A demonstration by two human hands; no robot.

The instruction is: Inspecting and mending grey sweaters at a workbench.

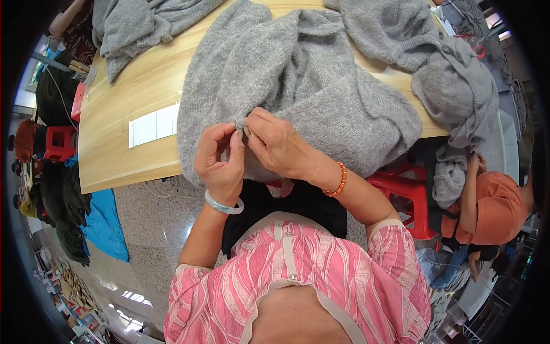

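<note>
A grey knitted sweater (321,74) lies bunched at the table's near edge, part of it hanging over. My left hand (220,157) pinches a small bit of its knit between thumb and forefinger. Right beside it, my right hand (278,140) pinches the same spot, the fingertips of both hands nearly touching. Whether a needle or thread is between the fingers is too small to tell. A pale bangle (223,205) circles my left wrist, and an orange bead bracelet (338,180) is on my right.
On the wooden table (114,114) lies a white ruled paper strip (153,125). More grey knitwear (134,34) is at the far left, with another heap (395,34) at the far right. A red stool (409,198) stands right, near a person in orange (495,198). Blue cloth (106,223) hangs left.
</note>
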